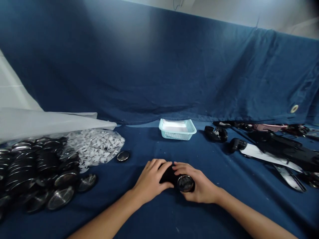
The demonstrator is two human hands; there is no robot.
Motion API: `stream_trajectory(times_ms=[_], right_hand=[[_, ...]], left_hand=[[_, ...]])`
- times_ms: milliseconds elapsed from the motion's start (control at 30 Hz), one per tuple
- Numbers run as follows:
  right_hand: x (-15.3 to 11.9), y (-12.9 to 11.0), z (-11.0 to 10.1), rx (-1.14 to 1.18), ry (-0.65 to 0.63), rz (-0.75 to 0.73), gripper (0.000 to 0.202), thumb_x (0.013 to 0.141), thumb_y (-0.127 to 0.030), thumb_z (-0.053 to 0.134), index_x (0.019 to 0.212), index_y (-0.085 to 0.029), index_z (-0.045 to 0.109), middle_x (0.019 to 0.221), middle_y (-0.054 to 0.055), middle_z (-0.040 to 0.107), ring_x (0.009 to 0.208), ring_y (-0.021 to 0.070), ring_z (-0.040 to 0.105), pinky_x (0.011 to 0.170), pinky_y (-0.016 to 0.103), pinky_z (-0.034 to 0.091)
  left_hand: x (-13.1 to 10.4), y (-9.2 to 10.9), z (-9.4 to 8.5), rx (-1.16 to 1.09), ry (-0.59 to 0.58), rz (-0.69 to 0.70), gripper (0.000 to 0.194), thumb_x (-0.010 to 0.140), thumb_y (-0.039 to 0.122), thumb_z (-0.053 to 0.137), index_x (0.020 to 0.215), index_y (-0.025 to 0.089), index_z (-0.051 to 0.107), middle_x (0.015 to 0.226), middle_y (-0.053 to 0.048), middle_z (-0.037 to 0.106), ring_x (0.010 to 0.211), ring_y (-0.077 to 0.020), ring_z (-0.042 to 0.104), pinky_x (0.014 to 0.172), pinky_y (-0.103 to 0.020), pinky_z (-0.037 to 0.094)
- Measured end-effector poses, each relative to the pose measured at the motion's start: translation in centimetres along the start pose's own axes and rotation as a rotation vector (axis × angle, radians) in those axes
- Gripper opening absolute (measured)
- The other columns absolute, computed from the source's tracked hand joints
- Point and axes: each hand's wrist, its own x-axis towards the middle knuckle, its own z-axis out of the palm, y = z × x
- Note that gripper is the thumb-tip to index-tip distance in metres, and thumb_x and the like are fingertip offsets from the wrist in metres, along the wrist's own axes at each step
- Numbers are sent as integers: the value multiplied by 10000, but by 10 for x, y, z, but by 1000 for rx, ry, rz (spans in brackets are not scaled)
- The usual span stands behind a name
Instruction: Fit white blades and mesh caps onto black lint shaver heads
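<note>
Above the blue cloth, both hands are wrapped around a black piece [185,183] with a round, speckled end inside a shiny rim. My right hand [200,186] grips it around that round end, which faces the camera. From the other side, my left hand [153,179] has its fingers and thumb closed on the dark body. Much of the piece is hidden by the fingers, so I cannot tell whether it is one part or two joined. A loose black disc [123,156] with a shiny rim lies beyond my left hand.
At left, several black discs [61,197] lie in stacks beside a clear bag [99,146] of small white-grey pieces. A light-blue basket [178,135] holding white sheets stands behind the hands. Black parts [279,142] and a white strip [269,156] crowd the right. A blue curtain [159,66] hangs behind.
</note>
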Motion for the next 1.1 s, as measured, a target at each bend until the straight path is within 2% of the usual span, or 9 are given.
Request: stream_trajectory(times_ms=[133, 233, 367, 1100], right_hand=[[-2, 4, -2, 4, 31, 57, 713, 616, -91, 709, 1275, -238, 479, 1323, 97, 546, 1302, 280, 449, 1090, 463, 366], [-3, 8, -4, 37, 115, 182, 705, 685, -177, 729, 1326, -245, 444, 1352, 105, 526, 1259, 281, 494, 1068, 469, 390], [-3, 13, -8, 109, 173, 303, 634, 748, -274, 729, 1326, -250, 470, 1323, 93, 556, 1212, 274, 536, 1042, 469, 420], [-4, 13, -7, 94, 185, 321, 684, 749, -316, 749, 1363, -267, 450, 1359, 89, 547, 1252, 275, 513, 1068, 481, 397]], left_hand=[[0, -1, 1, 1, -14, -6, 641, 815, 380, 708, 1367, 288, 396, 1298, -53, 519, 1166, -268, 472, 971, -453, 400], [0, -4, 4, 3, -25, -19, 623, 881, 409, 615, 1421, 285, 330, 1366, -70, 480, 1227, -283, 448, 996, -482, 385], [0, -7, 6, -5, -34, -38, 565, 923, 435, 535, 1424, 270, 332, 1382, -76, 471, 1235, -283, 459, 994, -476, 396], [1, -9, 5, -36, -54, -75, 564, 901, 423, 576, 1408, 295, 364, 1346, -50, 492, 1159, -268, 498, 970, -441, 423]])
